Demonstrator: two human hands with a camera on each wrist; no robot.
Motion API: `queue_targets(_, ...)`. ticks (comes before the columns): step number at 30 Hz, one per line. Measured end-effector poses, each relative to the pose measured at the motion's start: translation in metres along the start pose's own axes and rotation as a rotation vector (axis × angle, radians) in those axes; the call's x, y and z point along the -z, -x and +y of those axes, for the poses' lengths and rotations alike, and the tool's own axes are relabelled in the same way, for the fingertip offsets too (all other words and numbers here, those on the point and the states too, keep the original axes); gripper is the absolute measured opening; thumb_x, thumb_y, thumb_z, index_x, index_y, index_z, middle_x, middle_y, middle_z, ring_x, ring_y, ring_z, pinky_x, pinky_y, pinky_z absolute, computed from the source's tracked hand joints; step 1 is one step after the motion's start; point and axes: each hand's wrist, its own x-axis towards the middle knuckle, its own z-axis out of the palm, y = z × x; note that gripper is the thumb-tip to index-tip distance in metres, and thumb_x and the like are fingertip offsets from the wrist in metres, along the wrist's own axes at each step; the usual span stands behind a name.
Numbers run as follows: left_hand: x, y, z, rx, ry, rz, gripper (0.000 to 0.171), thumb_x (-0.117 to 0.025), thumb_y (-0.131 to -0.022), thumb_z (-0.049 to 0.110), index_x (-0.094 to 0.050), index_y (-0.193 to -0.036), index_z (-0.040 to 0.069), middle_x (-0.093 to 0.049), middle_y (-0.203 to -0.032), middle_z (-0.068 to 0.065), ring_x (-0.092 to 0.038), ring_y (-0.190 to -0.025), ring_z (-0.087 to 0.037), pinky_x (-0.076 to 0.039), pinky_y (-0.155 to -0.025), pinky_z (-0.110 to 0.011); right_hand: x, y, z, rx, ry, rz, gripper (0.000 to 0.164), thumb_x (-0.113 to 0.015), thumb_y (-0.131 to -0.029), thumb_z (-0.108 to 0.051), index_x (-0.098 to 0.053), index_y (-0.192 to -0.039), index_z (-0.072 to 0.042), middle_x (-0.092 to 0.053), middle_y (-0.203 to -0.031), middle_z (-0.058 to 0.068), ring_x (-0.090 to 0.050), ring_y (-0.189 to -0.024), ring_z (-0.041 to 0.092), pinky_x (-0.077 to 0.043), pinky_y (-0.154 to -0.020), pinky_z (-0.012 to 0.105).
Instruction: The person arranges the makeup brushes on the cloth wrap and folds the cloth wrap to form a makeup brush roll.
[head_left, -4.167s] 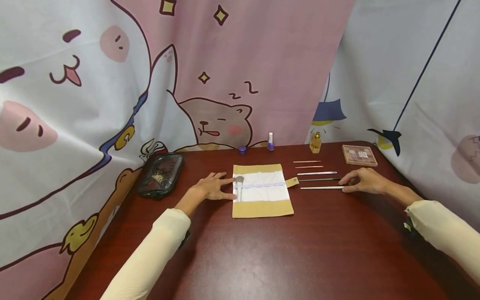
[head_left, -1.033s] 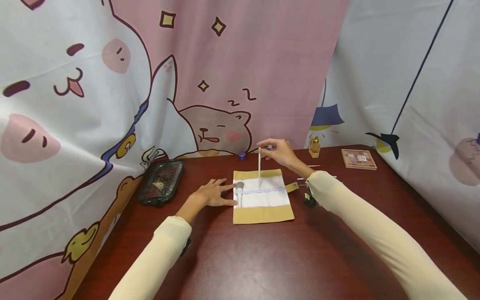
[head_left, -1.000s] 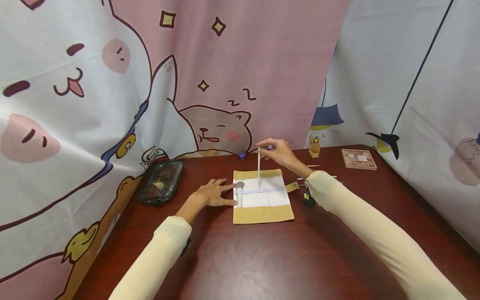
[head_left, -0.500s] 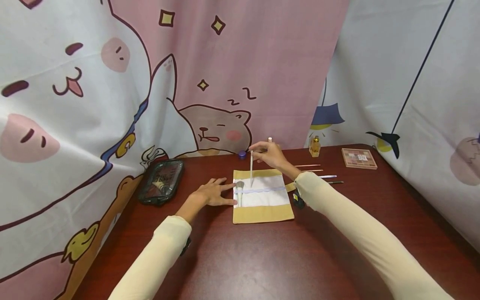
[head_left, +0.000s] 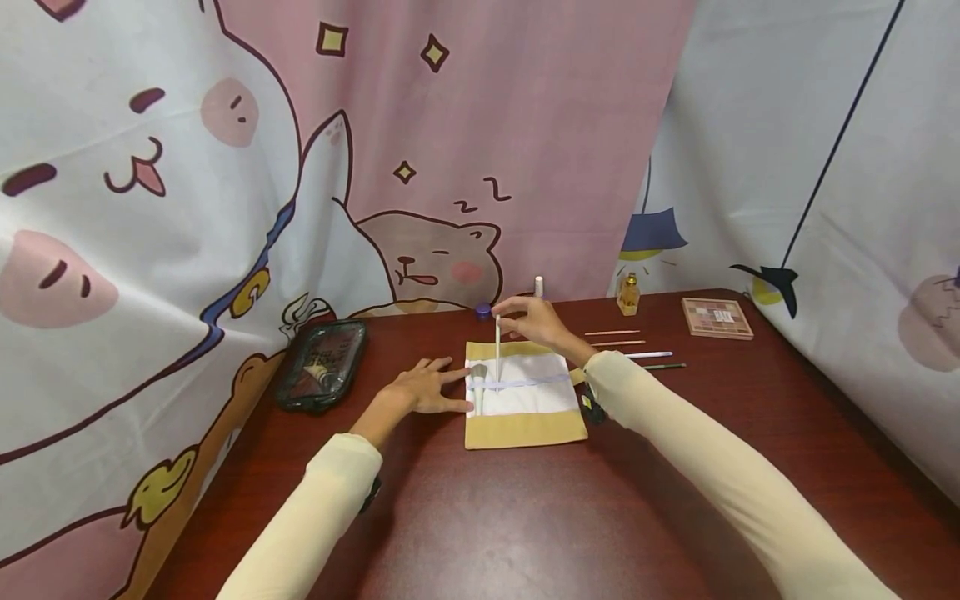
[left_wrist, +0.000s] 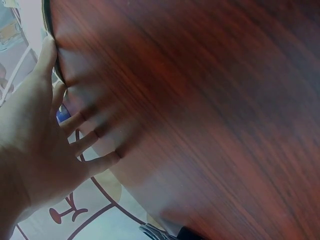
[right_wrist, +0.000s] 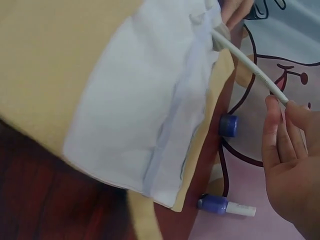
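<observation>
A yellow cloth brush roll (head_left: 525,431) with a white inner pocket lies unrolled on the table. One thick white makeup brush (head_left: 478,392) is tucked in at its left side. My right hand (head_left: 534,322) pinches the top of a thin white makeup brush (head_left: 497,354), held nearly upright. The brush's lower end is in the pocket area, just right of the thick brush; no bristles show on it. In the right wrist view the fingertips (right_wrist: 272,102) grip its end. My left hand (head_left: 423,388) rests with spread fingers against the roll's left edge; nothing is gripped.
Several slim sticks, including a green one (head_left: 663,367), lie right of the roll. At the back stand a purple jar (head_left: 483,311), nail polish (head_left: 538,287), a perfume bottle (head_left: 629,296) and an eyeshadow palette (head_left: 717,318). A black clear pouch (head_left: 322,364) lies left.
The right hand has taken the thin white brush from the table at right and brought it over the roll. Most recently it moved left and lower. The left hand has stayed put.
</observation>
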Motion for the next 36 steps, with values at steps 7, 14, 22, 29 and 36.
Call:
queue_targets(7,-0.001,-0.001,0.001,-0.008,0.005,0.003,0.084,-0.054,-0.091,0.079,-0.032,-0.163,0.041,-0.024,-0.171,-0.006,-0.024,-0.155,-0.035,-0.039,-0.112,-0.062,-0.003,0.003,0.008,0.005,0.076,-0.021,0.026,-0.073,-0.096,-0.003,-0.073,-0.122,0.003,-0.075,-0.116,0.019,-0.074,-0.096,0.043,-0.060,-0.083,0.052)
queue_targets(14,0.000,-0.002,0.001,-0.009,-0.001,0.003,0.084,-0.054,-0.091,0.079,-0.032,-0.163,0.041,-0.023,-0.172,-0.005,-0.024,-0.155,-0.034,-0.038,-0.113,-0.062,-0.004,0.010,0.015,0.042,0.293,-0.072,0.024,-0.077,-0.094,-0.010,-0.077,-0.117,-0.002,-0.078,-0.112,0.010,-0.075,-0.097,0.025,-0.059,-0.080,0.035)
queue_targets(22,0.000,-0.001,0.001,0.000,-0.003,-0.001,0.086,-0.052,-0.090,0.082,-0.031,-0.163,0.043,-0.023,-0.172,-0.004,-0.023,-0.155,-0.034,-0.037,-0.113,-0.062,-0.008,0.023,0.019,-0.007,0.260,-0.234,0.027,-0.075,-0.096,-0.008,-0.074,-0.121,0.001,-0.077,-0.116,0.013,-0.075,-0.098,0.028,-0.061,-0.071,0.034)
queue_targets(29,-0.001,-0.001,0.001,0.005,-0.005,0.001,0.087,-0.052,-0.089,0.082,-0.031,-0.163,0.041,-0.023,-0.172,-0.004,-0.023,-0.156,-0.034,-0.038,-0.113,-0.062,-0.013,0.031,0.020,0.028,0.319,-0.274,0.022,-0.076,-0.095,-0.009,-0.078,-0.116,-0.002,-0.079,-0.109,0.011,-0.076,-0.095,0.022,-0.058,-0.066,0.025)
queue_targets(36,-0.002,0.000,0.001,0.007,0.002,-0.001,0.086,-0.052,-0.090,0.082,-0.031,-0.163,0.041,-0.023,-0.172,-0.004,-0.023,-0.155,-0.034,-0.037,-0.114,-0.062,-0.015,0.036,0.023,0.075,0.336,-0.287,0.021,-0.078,-0.094,-0.009,-0.079,-0.114,-0.004,-0.079,-0.107,0.011,-0.076,-0.099,0.025,-0.056,-0.069,0.023)
